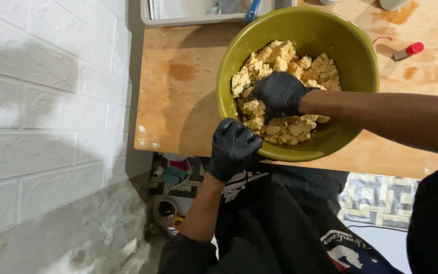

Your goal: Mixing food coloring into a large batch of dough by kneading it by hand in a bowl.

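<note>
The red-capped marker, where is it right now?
In the head view the red-capped marker lies at the upper right on the wooden table, just right of the green bowl and apart from both hands.

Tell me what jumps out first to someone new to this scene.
A big olive-green bowl of crumbly yellow dough sits at the near edge of a wooden table. The black-gloved right hand presses into the dough, while the gloved left hand grips the bowl's near rim.
</note>
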